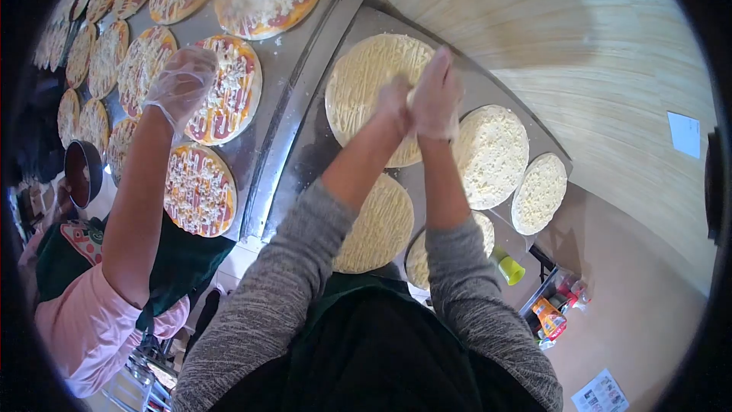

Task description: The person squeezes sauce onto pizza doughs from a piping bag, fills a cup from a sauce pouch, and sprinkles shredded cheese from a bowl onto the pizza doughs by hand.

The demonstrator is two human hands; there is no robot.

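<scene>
My left hand point(394, 107), slightly smeared by motion, is closed and held against my right hand point(438, 99). The right hand is in a clear plastic glove, its fingers pressed together. A small pale bit shows between the two hands, too hidden to name. Both are above a large round pizza base point(358, 84) striped with thin creamy lines. Just right of them lies a pizza base point(494, 156) covered in pale crumbly topping. Nearer my body is another striped base point(377, 225), partly covered by my left sleeve.
On the left, a co-worker's gloved hand point(187, 80) is over a topped pizza point(225, 91), among several others. The co-worker's other side has a dark bowl point(82, 174). A smaller base point(540, 193) lies by the right table edge, near a yellow-green cup point(511, 269). A wall borders the far side.
</scene>
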